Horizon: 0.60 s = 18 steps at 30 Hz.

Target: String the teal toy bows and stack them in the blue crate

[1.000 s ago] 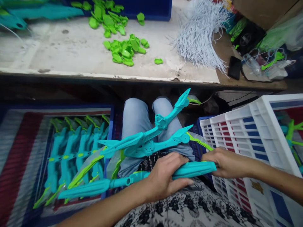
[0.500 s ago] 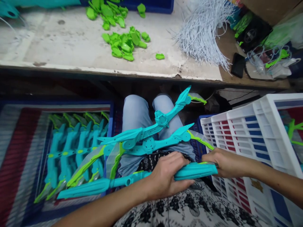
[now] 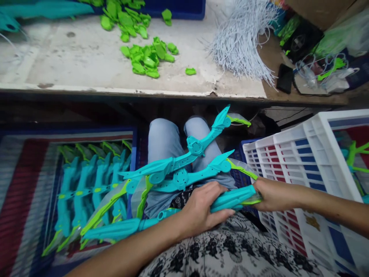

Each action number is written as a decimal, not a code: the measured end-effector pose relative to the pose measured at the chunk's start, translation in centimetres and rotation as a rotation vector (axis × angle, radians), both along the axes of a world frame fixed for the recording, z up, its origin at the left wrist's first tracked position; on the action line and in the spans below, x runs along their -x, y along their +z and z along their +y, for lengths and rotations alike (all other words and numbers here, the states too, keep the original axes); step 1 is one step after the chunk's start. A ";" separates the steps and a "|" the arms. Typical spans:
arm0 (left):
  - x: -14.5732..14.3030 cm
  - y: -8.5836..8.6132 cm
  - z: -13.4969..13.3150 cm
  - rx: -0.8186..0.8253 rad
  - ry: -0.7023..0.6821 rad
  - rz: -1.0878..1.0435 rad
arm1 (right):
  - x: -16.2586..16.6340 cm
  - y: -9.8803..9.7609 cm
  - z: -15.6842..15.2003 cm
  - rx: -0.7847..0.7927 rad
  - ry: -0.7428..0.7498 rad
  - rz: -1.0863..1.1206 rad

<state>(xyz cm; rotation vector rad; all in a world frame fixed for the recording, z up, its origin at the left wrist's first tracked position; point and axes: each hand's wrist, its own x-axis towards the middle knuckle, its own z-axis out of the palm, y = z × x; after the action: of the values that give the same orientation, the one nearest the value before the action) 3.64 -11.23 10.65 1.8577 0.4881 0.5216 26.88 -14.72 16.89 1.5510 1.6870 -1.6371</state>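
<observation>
Across my lap lies a teal plastic toy bow (image 3: 230, 200) with lime-green end pieces. My left hand (image 3: 200, 209) is wrapped over its right limb from above, thumb along the near side. At that limb's right end, my right hand (image 3: 265, 194) has its fingers closed around the lime-green tip piece (image 3: 251, 201), which is partly hidden by the fingers. Two similar bows rest on my knees just beyond: an upper bow (image 3: 194, 146) and a lower bow (image 3: 181, 179). Their clear and green end pieces overlap at the left.
A blue-rimmed crate (image 3: 134, 154) at left holds several finished-looking bows (image 3: 85, 188). At right stands a white slatted basket (image 3: 313, 154). On the worktable (image 3: 86, 57) lie small green parts (image 3: 150, 57), a bundle of white cords (image 3: 242, 42) and a black phone (image 3: 285, 78).
The held bow's right end has turned, and its green tip piece now shows below the teal limb. My right hand has shifted slightly left. The view has moved a little.
</observation>
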 end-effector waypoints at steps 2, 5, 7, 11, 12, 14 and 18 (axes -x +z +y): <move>0.1 0.0 0.0 0.073 0.039 0.051 | -0.2 -0.2 0.1 -0.010 -0.045 0.032; 0.2 0.3 0.2 0.183 0.098 0.114 | -0.3 -0.4 0.5 -0.001 -0.091 0.054; 0.3 0.5 0.4 0.231 0.103 0.144 | -0.3 -0.2 1.0 0.021 -0.093 0.053; 0.6 0.8 0.9 0.289 0.078 0.174 | 0.1 0.3 1.8 0.034 -0.098 0.041; 0.9 0.8 1.0 0.304 0.076 0.190 | 0.2 0.4 2.0 0.028 -0.108 0.043; 1.5 0.7 1.2 0.326 0.083 0.231 | 0.3 0.5 2.3 0.025 -0.142 0.043; 3.0 0.5 1.7 0.346 0.042 0.336 | 0.4 0.4 2.8 0.048 -0.216 0.057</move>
<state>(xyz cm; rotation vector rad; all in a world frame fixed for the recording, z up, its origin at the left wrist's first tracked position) 0.65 -9.52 11.15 1.6056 0.7905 0.1359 26.53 -11.96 17.24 1.7286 1.5401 -1.8288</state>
